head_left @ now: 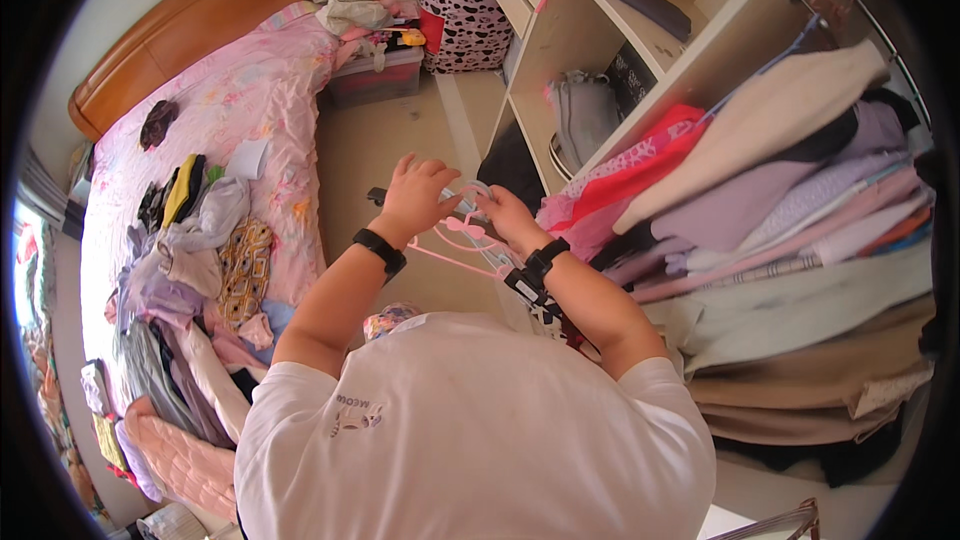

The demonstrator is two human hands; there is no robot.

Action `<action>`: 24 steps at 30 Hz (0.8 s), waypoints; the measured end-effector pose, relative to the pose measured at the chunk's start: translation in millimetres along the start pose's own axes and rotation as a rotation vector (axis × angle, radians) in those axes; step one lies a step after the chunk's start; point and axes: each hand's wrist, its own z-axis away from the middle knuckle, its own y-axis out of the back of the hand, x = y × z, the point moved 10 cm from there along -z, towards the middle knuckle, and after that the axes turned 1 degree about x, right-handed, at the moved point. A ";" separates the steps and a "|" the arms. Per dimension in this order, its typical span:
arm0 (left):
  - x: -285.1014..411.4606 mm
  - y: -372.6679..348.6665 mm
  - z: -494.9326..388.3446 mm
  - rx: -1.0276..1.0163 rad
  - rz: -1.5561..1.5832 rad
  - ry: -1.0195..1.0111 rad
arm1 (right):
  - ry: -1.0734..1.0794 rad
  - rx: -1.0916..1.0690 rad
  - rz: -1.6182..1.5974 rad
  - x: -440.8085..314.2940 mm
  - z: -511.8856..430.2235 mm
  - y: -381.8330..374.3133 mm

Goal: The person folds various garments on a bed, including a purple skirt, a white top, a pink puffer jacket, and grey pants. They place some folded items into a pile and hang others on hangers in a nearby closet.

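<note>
Several plastic clothes hangers, among them a pink hanger (457, 259) and pale blue ones, hang together in front of my body. My right hand (511, 216) is closed around the hangers near their hooks. Close by on the left, my left hand (420, 191) has its fingers spread beside the hooks; whether a fingertip touches a hanger cannot be told. Both wrists wear black bands. A dark hanger end (376, 196) shows left of my left hand.
An open wardrobe with hanging clothes (787, 202) stands on the right. Left lies a bed (289, 165) with heaped clothes (180, 262). A plastic storage box (375, 82) and a black-spotted bag (469, 26) stand at the far end of the floor (375, 142).
</note>
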 end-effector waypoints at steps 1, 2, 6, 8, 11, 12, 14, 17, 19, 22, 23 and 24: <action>-15.6 -5.6 -10.6 -0.024 0.001 0.016 | -0.063 0.068 0.035 2.5 -14.5 14.6; -31.9 -11.4 -21.2 -0.045 -0.002 0.024 | -0.021 0.092 0.045 -5.4 -26.6 26.8; -92.7 -37.0 -71.5 -0.099 -0.010 -0.012 | 0.044 0.293 -0.051 -28.2 -74.3 86.3; -121.8 -41.8 -102.0 -0.108 0.013 -0.045 | 0.149 0.506 -0.050 -48.7 -92.4 121.4; -160.8 -47.1 -141.7 -0.121 0.028 -0.074 | 0.065 0.807 0.029 -61.6 -100.4 183.0; -171.4 -50.4 -154.5 -0.152 0.034 -0.084 | 0.088 0.879 0.054 -71.5 -103.2 199.4; -186.5 -54.6 -177.8 -0.156 0.034 -0.114 | 0.096 1.043 0.121 -83.0 -99.2 230.4; -197.8 -68.3 -203.4 -0.182 0.070 -0.154 | 0.174 1.222 -0.006 -84.7 -92.0 257.5; -205.0 -80.9 -210.9 -0.220 0.099 -0.170 | 0.247 1.331 0.085 -91.5 -83.6 267.7; -219.0 -98.3 -223.0 -0.244 0.131 -0.165 | 0.201 1.378 0.126 -87.5 -90.8 292.0; -226.8 -99.1 -227.3 -0.228 0.133 -0.153 | 0.152 1.404 0.176 -85.0 -93.6 300.3; -234.0 -101.0 -233.0 -0.224 0.124 -0.132 | 0.120 1.424 0.227 -84.1 -98.9 308.2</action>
